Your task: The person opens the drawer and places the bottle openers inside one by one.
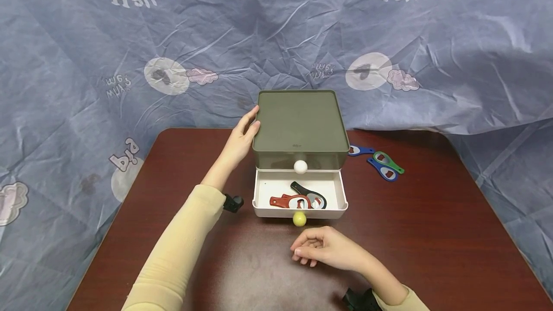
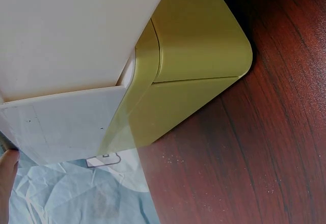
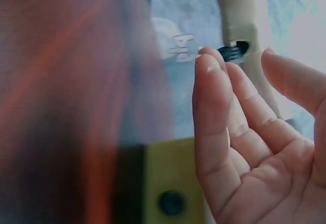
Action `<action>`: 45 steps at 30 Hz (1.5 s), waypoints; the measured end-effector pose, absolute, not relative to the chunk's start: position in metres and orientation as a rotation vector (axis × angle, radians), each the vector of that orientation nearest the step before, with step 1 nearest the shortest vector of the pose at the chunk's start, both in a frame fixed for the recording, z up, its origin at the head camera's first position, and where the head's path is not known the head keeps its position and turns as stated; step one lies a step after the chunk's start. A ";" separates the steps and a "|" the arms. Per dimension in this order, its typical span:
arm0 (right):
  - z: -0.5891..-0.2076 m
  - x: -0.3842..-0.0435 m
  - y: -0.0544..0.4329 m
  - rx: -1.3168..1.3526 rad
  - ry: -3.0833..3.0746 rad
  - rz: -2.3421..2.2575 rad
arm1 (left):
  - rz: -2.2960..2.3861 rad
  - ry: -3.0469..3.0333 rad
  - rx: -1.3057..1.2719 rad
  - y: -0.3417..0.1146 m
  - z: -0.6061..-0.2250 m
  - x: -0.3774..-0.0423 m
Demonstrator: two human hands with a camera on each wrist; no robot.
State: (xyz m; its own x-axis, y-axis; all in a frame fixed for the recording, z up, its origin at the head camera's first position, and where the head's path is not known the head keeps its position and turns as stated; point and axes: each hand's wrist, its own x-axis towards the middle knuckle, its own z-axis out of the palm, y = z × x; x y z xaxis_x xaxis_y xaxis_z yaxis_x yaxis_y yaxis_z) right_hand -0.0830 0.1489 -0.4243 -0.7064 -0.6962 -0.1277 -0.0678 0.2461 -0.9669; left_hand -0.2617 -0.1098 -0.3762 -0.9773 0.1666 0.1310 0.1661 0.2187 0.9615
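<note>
A drawer box with an olive-green top (image 1: pixel 300 121) stands on the table, its lower white drawer (image 1: pixel 268 186) pulled out. Inside that drawer lie red bottle openers (image 1: pixel 281 201) and a black bottle opener (image 1: pixel 307 190). My left hand (image 1: pixel 242 140) rests against the box's upper left edge, fingers extended along it; one fingertip shows at the edge of the left wrist view. In front of the drawer's yellow knob (image 1: pixel 299 219), my right hand (image 1: pixel 328 249) hovers with loosely bent fingers and nothing in them. The right wrist view shows its palm (image 3: pixel 265 183) bare.
To the right of the box, two blue bottle openers (image 1: pixel 387 173) and a green one (image 1: pixel 394 163) lie on the dark red table (image 1: pixel 414 234); the box partly hides one blue opener. An upper drawer with a white knob (image 1: pixel 300 167) is closed. A patterned grey-blue cloth (image 1: pixel 276 52) hangs behind.
</note>
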 end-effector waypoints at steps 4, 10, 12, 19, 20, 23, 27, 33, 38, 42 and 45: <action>-0.441 -0.085 0.149 -0.618 1.910 -1.563 | 1.944 2.430 0.332 -0.109 -0.370 -0.257; -0.453 -0.086 0.142 -0.476 1.939 -1.700 | 1.908 2.430 0.325 -0.107 -0.348 -0.241; -0.454 -0.086 0.139 -0.415 1.946 -1.736 | 1.899 2.433 0.324 -0.107 -0.347 -0.240; -0.460 -0.086 0.133 -0.308 1.944 -1.844 | 1.935 2.428 0.327 -0.110 -0.367 -0.255; -0.460 -0.086 0.132 -0.318 1.949 -1.855 | 1.939 2.432 0.331 -0.110 -0.372 -0.258; -0.461 -0.086 0.131 -0.356 1.971 -1.887 | 1.935 2.453 0.345 -0.111 -0.376 -0.261; -0.460 -0.088 0.128 -0.349 2.012 -1.918 | 1.947 2.453 0.364 -0.111 -0.378 -0.262; -0.462 -0.102 0.125 -0.259 2.061 -1.936 | 1.951 2.449 0.358 -0.110 -0.378 -0.263; -0.464 -0.118 0.121 -0.180 2.103 -1.952 | 1.936 2.432 0.334 -0.108 -0.362 -0.253; -0.463 -0.130 0.118 -0.115 2.139 -1.961 | 1.913 2.454 0.330 -0.107 -0.359 -0.249; -0.461 -0.139 0.116 -0.101 2.170 -1.957 | 1.909 2.469 0.331 -0.109 -0.371 -0.257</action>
State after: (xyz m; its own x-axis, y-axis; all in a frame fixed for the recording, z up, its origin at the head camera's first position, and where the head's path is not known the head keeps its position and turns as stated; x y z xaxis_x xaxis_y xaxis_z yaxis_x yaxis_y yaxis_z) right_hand -0.1389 0.1161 -0.4609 -0.9741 -0.1952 -0.1145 0.0937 0.1123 -0.9892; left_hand -0.2574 -0.1095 -0.3713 -0.9777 0.1678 0.1262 0.1644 0.2377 0.9573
